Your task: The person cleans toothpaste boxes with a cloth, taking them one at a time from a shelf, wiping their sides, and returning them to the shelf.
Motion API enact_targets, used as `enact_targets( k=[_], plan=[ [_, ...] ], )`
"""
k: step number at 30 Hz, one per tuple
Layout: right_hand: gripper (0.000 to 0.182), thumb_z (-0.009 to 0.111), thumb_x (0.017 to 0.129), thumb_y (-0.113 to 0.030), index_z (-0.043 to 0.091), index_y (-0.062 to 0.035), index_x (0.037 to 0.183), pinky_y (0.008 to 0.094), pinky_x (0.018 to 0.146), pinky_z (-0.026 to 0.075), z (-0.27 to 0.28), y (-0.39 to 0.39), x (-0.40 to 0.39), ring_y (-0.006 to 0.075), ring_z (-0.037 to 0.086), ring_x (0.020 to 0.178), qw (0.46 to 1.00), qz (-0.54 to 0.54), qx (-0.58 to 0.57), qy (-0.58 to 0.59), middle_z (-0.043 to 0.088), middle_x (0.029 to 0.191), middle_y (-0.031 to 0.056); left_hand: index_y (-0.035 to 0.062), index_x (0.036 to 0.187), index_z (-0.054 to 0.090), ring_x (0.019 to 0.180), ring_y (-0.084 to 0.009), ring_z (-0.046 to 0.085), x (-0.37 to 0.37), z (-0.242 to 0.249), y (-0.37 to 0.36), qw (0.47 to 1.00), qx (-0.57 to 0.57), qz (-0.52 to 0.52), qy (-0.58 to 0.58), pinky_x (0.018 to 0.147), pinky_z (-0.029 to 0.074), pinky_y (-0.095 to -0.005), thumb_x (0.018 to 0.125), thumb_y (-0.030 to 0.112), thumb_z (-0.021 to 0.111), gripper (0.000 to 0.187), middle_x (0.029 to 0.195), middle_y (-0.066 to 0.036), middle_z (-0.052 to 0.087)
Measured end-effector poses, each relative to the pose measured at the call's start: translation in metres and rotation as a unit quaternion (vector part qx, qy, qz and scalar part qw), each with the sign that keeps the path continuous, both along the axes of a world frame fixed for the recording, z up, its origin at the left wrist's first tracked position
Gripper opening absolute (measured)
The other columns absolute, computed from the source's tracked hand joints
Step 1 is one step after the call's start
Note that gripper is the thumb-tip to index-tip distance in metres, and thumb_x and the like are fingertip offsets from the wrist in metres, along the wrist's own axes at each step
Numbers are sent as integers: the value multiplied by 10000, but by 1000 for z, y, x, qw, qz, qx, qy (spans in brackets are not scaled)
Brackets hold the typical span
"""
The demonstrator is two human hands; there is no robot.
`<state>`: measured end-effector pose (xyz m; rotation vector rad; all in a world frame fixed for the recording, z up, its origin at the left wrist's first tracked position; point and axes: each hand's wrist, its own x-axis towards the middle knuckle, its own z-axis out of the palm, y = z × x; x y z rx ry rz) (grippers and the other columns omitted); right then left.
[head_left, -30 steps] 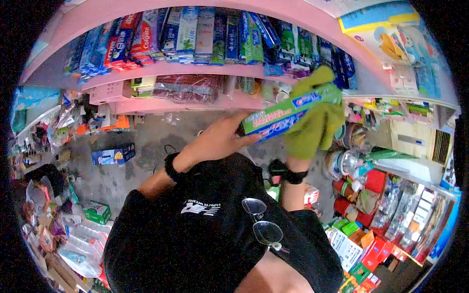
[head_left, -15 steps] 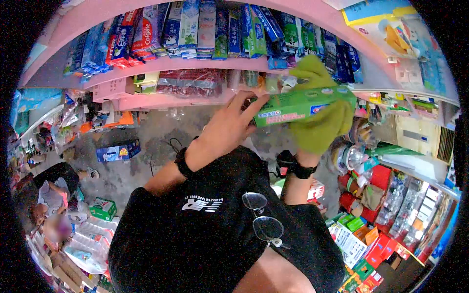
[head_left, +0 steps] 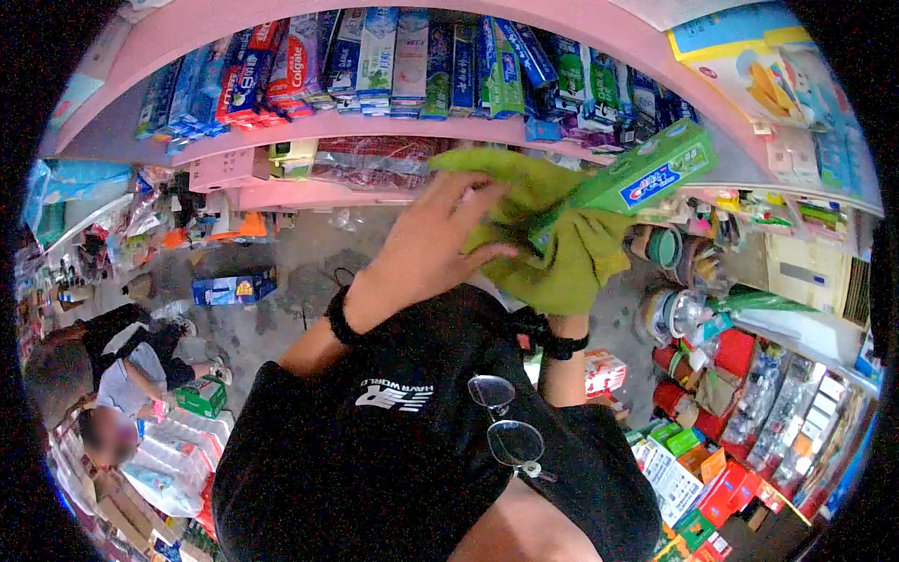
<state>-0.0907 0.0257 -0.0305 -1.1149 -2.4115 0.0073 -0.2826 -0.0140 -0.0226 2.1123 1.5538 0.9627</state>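
A green toothpaste box [head_left: 646,178] points up and to the right, its left end wrapped in a yellow-green cloth [head_left: 581,258]. My right hand is hidden beneath that cloth and grips the box through it; only the wrist with a black band shows below. My left hand [head_left: 435,229] is at the left side of the cloth, thumb and fingers apart and curved, fingertips right at the fabric's edge. Just beyond both hands runs a pink shelf [head_left: 375,125] packed with upright toothpaste boxes [head_left: 379,61].
A blue box [head_left: 234,288] lies on the grey floor at left. Another person [head_left: 140,365] is low down at far left, near a green carton [head_left: 200,396] and wrapped bottles. Bowls [head_left: 676,314], red bins and colourful boxes crowd the right side.
The box has tilted up to the right, and the cloth now wraps its left end. My left hand has let go of that end and its fingers have spread.
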Motion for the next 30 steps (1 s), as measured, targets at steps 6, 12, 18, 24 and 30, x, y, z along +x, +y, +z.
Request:
enact_targets(
  k=[6,12,18,24,30],
  plan=[
    [609,727,545,-383,569,-30,1015,450,951,328,-27,-3,17,353,497,978,999,-16,-28,23,539,1049,155,-31,1238,307,1036,-386,461,9,27,12,967,66,57,-241,848,404,-413,670,287,736,779,1133,-230,451],
    [601,718,557,-380,566,-30,1021,447,951,330,-12,-9,-1,351,497,981,996,50,-65,30,539,1053,156,-36,1230,337,1156,-398,372,21,19,12,979,-8,2,-203,982,307,-409,756,328,636,668,1218,-255,408],
    [594,710,568,-376,562,-29,1028,443,951,332,-9,-5,19,348,497,985,996,11,-80,36,538,1057,156,-35,1242,343,1210,-370,305,30,3,12,975,37,-83,-203,1013,260,-417,746,299,644,670,1251,-229,376],
    [587,701,579,-372,559,-29,1034,439,951,334,-32,-9,66,346,497,989,980,-75,-137,121,538,1061,156,18,1251,343,1100,-406,367,34,8,-7,978,65,13,-198,966,291,-476,732,254,648,647,1176,-219,386],
    [580,692,590,-368,555,-28,1040,435,951,336,-46,-8,83,344,496,992,962,-115,-181,168,537,1065,156,-1,1192,393,987,-421,466,41,9,-20,983,-86,30,-162,852,411,-430,774,303,619,564,1089,-240,447]
  ],
)
